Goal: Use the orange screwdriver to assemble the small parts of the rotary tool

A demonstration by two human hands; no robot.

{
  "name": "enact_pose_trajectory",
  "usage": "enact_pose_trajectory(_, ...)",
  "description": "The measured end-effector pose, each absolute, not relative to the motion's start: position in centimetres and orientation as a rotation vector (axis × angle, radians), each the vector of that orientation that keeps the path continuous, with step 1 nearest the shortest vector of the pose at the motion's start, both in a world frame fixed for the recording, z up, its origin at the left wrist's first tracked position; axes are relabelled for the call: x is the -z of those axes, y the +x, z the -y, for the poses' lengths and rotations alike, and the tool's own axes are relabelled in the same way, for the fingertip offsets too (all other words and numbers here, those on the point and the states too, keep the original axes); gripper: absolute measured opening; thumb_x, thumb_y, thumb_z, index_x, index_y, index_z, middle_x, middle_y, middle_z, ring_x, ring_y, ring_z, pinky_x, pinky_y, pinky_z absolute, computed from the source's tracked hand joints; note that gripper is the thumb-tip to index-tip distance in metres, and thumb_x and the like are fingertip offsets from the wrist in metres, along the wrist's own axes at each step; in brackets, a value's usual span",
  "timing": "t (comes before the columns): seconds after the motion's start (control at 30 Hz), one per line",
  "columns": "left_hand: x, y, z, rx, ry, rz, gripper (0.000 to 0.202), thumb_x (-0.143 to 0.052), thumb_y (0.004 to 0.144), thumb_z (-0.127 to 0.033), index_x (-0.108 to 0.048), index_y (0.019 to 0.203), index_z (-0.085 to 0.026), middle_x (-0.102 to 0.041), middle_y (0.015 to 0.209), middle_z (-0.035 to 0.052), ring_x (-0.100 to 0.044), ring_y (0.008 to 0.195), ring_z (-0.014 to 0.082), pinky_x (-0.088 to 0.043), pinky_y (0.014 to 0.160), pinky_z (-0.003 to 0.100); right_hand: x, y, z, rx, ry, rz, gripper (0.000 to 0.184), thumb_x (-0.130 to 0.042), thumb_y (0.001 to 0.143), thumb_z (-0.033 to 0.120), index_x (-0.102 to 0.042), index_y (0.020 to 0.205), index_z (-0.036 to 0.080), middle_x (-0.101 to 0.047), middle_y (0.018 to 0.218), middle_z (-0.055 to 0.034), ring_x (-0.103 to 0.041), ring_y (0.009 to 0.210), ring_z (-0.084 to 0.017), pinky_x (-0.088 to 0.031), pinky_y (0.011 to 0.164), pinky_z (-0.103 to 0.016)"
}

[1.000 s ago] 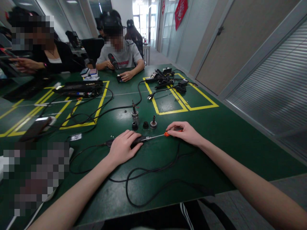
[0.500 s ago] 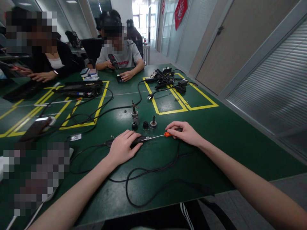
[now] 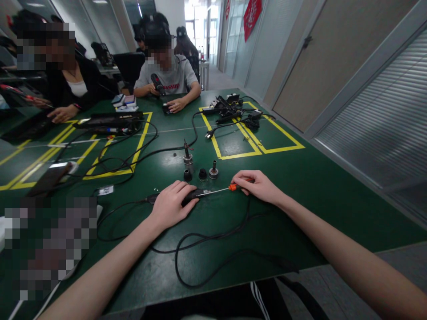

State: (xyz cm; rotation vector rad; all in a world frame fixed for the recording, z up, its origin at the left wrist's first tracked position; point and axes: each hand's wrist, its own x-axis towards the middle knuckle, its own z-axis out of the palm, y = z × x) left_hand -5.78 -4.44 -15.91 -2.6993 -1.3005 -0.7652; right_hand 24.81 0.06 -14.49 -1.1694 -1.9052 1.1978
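Observation:
My left hand (image 3: pixel 171 202) is closed over a black corded handheld tool (image 3: pixel 190 195), pressing it against the green table. Between the fingers and thumb of my right hand (image 3: pixel 255 184) is a screwdriver (image 3: pixel 232 187) with an orange handle. Its thin shaft points left, and the tip meets the tool's front end; I cannot tell what it engages. Just behind the tool stand a metal motor-like part (image 3: pixel 187 161) with an upright shaft, a small black collar (image 3: pixel 187 175), a black cap (image 3: pixel 202 173) and a round metal piece (image 3: pixel 214 171) with a stem.
A black cable (image 3: pixel 176 262) loops over the green table (image 3: pixel 283 240) near its front edge. Yellow tape (image 3: pixel 283 149) frames a heap of black cords (image 3: pixel 230 106). Across the table, a person (image 3: pixel 167 75) holds a black power tool; another person sits at the left.
The fingers of my right hand have shifted slightly on the screwdriver handle. My left hand and the tool stay put. The person at the left has moved their hands.

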Motion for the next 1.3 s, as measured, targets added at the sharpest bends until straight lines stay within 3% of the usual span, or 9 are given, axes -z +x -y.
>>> enact_pose_trajectory(0.13,15.93,-5.85,4.45,0.775,-2.696,1.297,0.021,-0.065,0.098,-0.033,-0.067,0.112,-0.017,-0.074,0.099,0.0056,-0.068,0.091,0.0219,-0.057,0.076,0.034,14.33,24.83,-0.12,-1.228,-1.158,1.858,0.034,-0.07,0.087,0.05,-0.071,0.093,0.017,-0.057,0.058,0.0029,-0.049,0.052,-0.012,-0.042,0.055,-0.028)
enact_pose_trajectory(0.33,15.87,-5.77,4.4,0.776,-2.697,1.291,0.02,-0.065,0.097,-0.032,-0.067,0.111,-0.017,-0.075,0.098,0.0053,-0.068,0.09,0.0216,-0.057,0.075,0.034,14.48,24.93,-0.37,-1.174,-1.145,1.887,0.036,-0.075,0.081,0.052,-0.074,0.095,0.018,-0.069,0.079,-0.0037,-0.058,0.066,-0.015,-0.045,0.062,-0.028)
enact_pose_trajectory(0.57,15.82,-5.82,4.44,0.766,-2.695,1.295,0.021,-0.063,0.098,-0.034,-0.067,0.112,-0.018,-0.075,0.099,0.0057,-0.068,0.091,0.0217,-0.057,0.076,0.034,14.56,24.76,-0.09,-1.169,-1.184,1.913,0.039,-0.061,0.094,0.054,-0.071,0.086,0.017,-0.053,0.052,0.0041,-0.048,0.05,-0.013,-0.042,0.058,-0.029)
enact_pose_trajectory(1.0,15.62,-5.74,4.51,0.751,-2.711,1.329,0.022,-0.06,0.1,-0.035,-0.068,0.112,-0.018,-0.075,0.1,0.0067,-0.068,0.091,0.0209,-0.058,0.078,0.034,14.0,24.78,0.05,-1.207,-1.125,1.818,0.031,-0.077,0.081,0.046,-0.074,0.092,0.017,-0.065,0.072,-0.0005,-0.053,0.058,-0.012,-0.043,0.057,-0.027)
enact_pose_trajectory(1.17,15.61,-5.8,4.48,0.753,-2.719,1.325,0.022,-0.062,0.099,-0.035,-0.068,0.112,-0.018,-0.075,0.099,0.0068,-0.069,0.091,0.0215,-0.058,0.078,0.034,14.2,24.67,0.1,-1.259,-1.167,1.82,0.041,-0.065,0.091,0.058,-0.072,0.085,0.017,-0.055,0.053,0.0028,-0.047,0.048,-0.012,-0.04,0.051,-0.028)
enact_pose_trajectory(1.3,15.65,-5.79,4.49,0.761,-2.715,1.324,0.022,-0.062,0.099,-0.034,-0.068,0.112,-0.018,-0.075,0.1,0.0069,-0.068,0.092,0.0219,-0.058,0.078,0.034,14.14,24.58,0.21,-1.216,-1.156,1.823,0.036,-0.071,0.088,0.053,-0.071,0.085,0.017,-0.054,0.052,0.0041,-0.047,0.049,-0.012,-0.042,0.054,-0.028)
